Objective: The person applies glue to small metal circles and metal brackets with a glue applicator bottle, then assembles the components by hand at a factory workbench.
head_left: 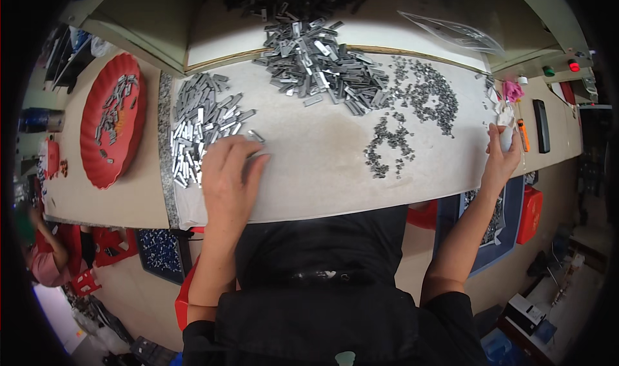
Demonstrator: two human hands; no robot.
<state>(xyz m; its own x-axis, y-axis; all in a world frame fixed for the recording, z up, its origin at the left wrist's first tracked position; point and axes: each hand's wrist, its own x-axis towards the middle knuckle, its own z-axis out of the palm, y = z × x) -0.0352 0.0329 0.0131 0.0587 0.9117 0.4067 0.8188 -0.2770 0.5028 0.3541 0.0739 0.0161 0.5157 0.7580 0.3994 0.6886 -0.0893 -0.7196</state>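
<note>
My left hand (231, 176) is over the near right side of a spread of flat silver metal strips (193, 118) on the pale work surface. Its thumb and index finger are apart, with nothing visible between them. A single short metal strip (256, 136) lies just beyond the index fingertip. At the right end of the surface, my right hand (503, 152) is raised with its fingers closed around a small white object (507, 136), whose kind I cannot make out. Small dark metal pieces (390, 147) lie in loose patches between the hands.
A larger heap of metal strips (322, 63) spills from beneath the shelf. A red scalloped tray (90, 140) with some strips stands left. Near my right hand are a pink item (513, 90), an orange-handled tool (523, 134) and a black oblong case (543, 126). A blue-grey bin (514, 221) sits below.
</note>
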